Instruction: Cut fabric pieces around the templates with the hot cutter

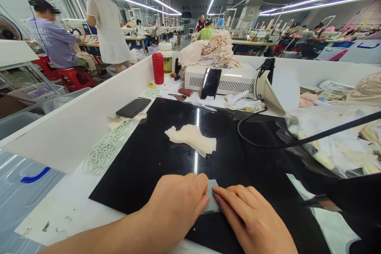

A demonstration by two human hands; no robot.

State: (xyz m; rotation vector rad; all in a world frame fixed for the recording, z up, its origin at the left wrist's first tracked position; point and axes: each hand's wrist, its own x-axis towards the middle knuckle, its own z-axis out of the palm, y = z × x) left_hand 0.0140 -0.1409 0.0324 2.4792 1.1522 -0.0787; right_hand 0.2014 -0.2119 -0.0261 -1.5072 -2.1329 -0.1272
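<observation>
Close to me on a glossy black board [133, 166], a small pale grey, thin piece [212, 196] that looks like fabric or paper lies between my hands. My left hand [178, 206] is closed, its thumb and curled fingers at the piece's left edge. From the other side, my right hand [253, 218] pinches the right edge with thumb and forefinger. Both hands cover part of it. Farther up the board lies a crumpled cream-coloured cloth piece [193, 139], touched by neither hand.
Left of the board are tangled pale green cord [110, 147] and a black phone [133, 107]. Behind it stand a red bottle [158, 68], a propped phone [210, 83] and a white machine [235, 79] heaped with cloth. A black cable [297, 142] crosses the right side.
</observation>
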